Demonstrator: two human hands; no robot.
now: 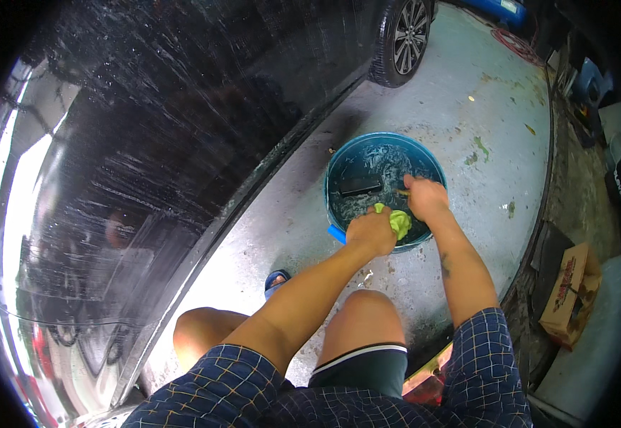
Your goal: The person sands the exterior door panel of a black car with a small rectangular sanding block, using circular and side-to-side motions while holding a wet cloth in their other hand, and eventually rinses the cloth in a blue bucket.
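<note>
A round teal bucket point(330, 167) of sudsy water stands on the floor in front of me, with both my hands over it. My left hand point(372, 232) is closed around a bunched lime-green cloth point(400, 223) at the near side of the bucket. Closed in a fist, my right hand point(428, 200) is above the water by the right rim. A small yellowish-brown bit point(402, 192) shows at its fingers; what it belongs to I cannot make out. A black rectangular block point(360, 186) lies in the bucket, left of my hands. The blue handle grip point(337, 234) hangs at the near-left rim.
A dark car side point(203, 121), wet and streaked, runs along my left, with its wheel point(405, 39) at the top. An open cardboard box point(571, 296) sits at the right. A red hose point(516, 44) lies coiled far off. Fallen leaves point(482, 148) dot the grey floor.
</note>
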